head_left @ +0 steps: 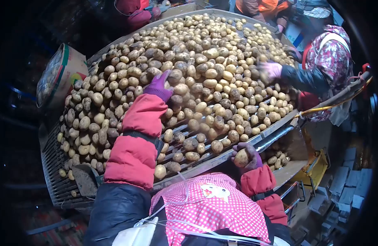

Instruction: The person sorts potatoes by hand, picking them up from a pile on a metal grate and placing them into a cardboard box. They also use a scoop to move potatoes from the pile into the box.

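My left hand [158, 87], in a purple glove, reaches into the middle of a broad heap of potatoes [211, 53]. Its thumb and finger curve around a potato [168, 85] at the heap's surface. Close to my body, beyond the near rim, my right hand [253, 159] grips a soil-marked potato [242, 158] in its gloved fingers. The heap lies on a slatted metal table [53, 172], whose bars show between the potatoes. Red sleeves cover both my forearms.
A co-worker in a patterned jacket [330, 53] reaches a blurred gloved hand [271, 69] into the heap at right. Other people stand along the far edge. A cardboard box [68, 65] stands at left. More potatoes [279, 159] lie below the near rim, beside a yellow crate [318, 168].
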A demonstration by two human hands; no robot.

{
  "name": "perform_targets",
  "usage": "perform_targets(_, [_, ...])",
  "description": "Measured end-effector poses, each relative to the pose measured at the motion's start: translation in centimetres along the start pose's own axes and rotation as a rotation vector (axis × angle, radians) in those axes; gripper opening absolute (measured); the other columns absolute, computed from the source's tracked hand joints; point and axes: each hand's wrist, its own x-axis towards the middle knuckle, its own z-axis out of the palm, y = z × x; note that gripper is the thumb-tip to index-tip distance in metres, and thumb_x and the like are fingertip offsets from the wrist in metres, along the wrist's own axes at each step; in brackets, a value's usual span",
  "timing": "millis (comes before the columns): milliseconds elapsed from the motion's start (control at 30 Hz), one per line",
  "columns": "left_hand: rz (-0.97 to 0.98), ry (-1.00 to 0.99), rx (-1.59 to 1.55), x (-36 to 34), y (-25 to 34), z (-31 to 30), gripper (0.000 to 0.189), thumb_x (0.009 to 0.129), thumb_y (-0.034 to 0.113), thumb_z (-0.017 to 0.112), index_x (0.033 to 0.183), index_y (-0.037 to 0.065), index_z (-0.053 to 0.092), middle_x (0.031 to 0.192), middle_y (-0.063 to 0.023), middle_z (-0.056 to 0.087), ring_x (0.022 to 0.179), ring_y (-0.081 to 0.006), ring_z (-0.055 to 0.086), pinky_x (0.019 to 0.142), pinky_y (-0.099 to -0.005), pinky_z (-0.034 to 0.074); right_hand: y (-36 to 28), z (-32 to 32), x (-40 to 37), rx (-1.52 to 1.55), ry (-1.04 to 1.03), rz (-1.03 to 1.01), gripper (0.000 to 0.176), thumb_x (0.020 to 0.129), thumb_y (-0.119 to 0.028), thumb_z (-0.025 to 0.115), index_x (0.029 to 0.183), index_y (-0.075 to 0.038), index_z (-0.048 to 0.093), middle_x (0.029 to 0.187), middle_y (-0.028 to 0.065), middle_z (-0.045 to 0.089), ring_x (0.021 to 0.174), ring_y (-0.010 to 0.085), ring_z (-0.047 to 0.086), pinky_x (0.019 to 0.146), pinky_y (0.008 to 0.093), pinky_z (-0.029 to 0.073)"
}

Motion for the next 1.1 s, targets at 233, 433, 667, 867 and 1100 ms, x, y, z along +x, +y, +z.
perform_targets(233, [0.042, -0.327, -0.028, 3.9, 6.2, 0.6, 0.072, 0.085, 0.041, 0.071, 0.148, 0.026, 0.039, 0.141, -0.0176, 0.052, 0.128, -0.0370, 0.052, 0.107, -0.0431, 0.042, -0.2, -2.3, -2.4, -0.050, 0.152, -0.061, 0.043, 0.097, -0.036, 0.051, 0.121, -0.001, 0.057, 0.113, 0.0166, 0.064, 0.095, 0.0255, 0.067, 0.082, 0.0412, 0.057])
perform_targets(433, [0.078, -0.275, 0.109, 6.0, 7.6, 5.1, 0.073, 0.085, 0.046, 0.070, 0.147, 0.021, 0.041, 0.136, -0.0166, 0.057, 0.123, -0.0348, 0.057, 0.102, -0.0426, 0.046, 1.3, -4.9, -5.5, -0.005, 0.272, -0.107, 0.045, 0.096, -0.037, 0.055, 0.125, -0.003, 0.055, 0.117, 0.0166, 0.063, 0.101, 0.0303, 0.065, 0.085, 0.0470, 0.056])
perform_targets(667, [-0.154, -0.368, -1.065, 2.2, 13.4, 8.0, 0.033, 0.091, 0.035, 0.071, 0.107, 0.009, 0.062, 0.080, 0.0012, 0.061, 0.052, -0.0056, 0.051, 0.044, -0.0214, 0.040, 2.8, -8.9, -8.0, 0.342, 0.497, -0.156, 0.048, 0.098, -0.044, 0.050, 0.121, -0.002, 0.056, 0.115, 0.0179, 0.064, 0.098, 0.0306, 0.065, 0.082, 0.0464, 0.057])
perform_targets(867, [0.074, -0.959, -0.860, -9.2, 27.4, 12.8, 0.047, 0.093, 0.029, 0.067, 0.131, 0.004, 0.056, 0.091, -0.0035, 0.064, 0.060, -0.0078, 0.055, 0.053, -0.0227, 0.046, 2.0, -13.3, -11.4, 0.675, 0.359, -0.427, 0.057, 0.097, -0.054, 0.044, 0.121, -0.004, 0.056, 0.117, 0.0204, 0.063, 0.100, 0.0348, 0.064, 0.081, 0.0504, 0.057])
perform_targets(1100, [0.081, -1.065, -0.884, -15.1, 26.7, 17.3, 0.041, 0.100, 0.019, 0.057, 0.136, 0.001, 0.051, 0.106, -0.0066, 0.063, 0.080, -0.0112, 0.059, 0.075, -0.0252, 0.051, 2.6, -22.1, -19.2, 0.678, 0.571, -0.607, 0.050, 0.090, -0.039, 0.062, 0.129, -0.009, 0.054, 0.120, 0.0148, 0.063, 0.097, 0.0297, 0.065, 0.075, 0.0449, 0.059])
